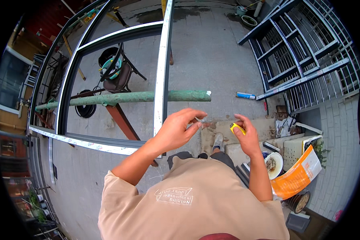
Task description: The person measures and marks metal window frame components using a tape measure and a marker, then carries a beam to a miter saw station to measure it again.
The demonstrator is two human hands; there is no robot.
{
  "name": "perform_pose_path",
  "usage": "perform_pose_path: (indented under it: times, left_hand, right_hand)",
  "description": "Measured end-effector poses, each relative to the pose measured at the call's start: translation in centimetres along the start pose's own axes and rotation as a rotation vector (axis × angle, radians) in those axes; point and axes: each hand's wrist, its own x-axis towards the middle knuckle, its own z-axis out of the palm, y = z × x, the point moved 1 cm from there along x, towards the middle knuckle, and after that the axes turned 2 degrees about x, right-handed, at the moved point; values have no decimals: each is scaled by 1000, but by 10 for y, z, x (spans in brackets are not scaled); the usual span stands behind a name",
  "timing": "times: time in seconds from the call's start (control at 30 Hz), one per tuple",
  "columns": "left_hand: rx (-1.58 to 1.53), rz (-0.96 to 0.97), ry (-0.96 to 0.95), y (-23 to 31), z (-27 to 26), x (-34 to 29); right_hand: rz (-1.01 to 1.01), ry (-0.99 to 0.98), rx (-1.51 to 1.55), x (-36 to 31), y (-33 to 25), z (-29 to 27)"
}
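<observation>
Head view: a small yellow object [237,127] sits pinched in the right hand [247,134], at three o'clock of the left hand [176,130], whose fingertips close on a thin pale strip [199,119]. An orange flat package [298,174] lies at four o'clock; a blue-and-white tube [246,95] rests on the concrete at twelve. Both forearms rise from the lower edge, elbows bent, before a grey window frame [160,72].

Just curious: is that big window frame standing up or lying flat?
Lying flat: the frame rests across a green pipe above the ground.
</observation>
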Motion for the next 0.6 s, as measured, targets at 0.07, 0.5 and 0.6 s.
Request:
perform_pose_path:
  times: [0.07, 0.5, 0.6]
  left_hand:
    - [36, -51, -26, 5, 19, 21]
    - [196, -151, 40, 37, 38, 108]
    - [141, -201, 91, 24, 13, 124]
  right_hand:
    - [-165, -174, -65, 39, -31, -6]
    - [-466, -626, -20, 151, -57, -50]
    - [-364, -594, -108, 179, -36, -52]
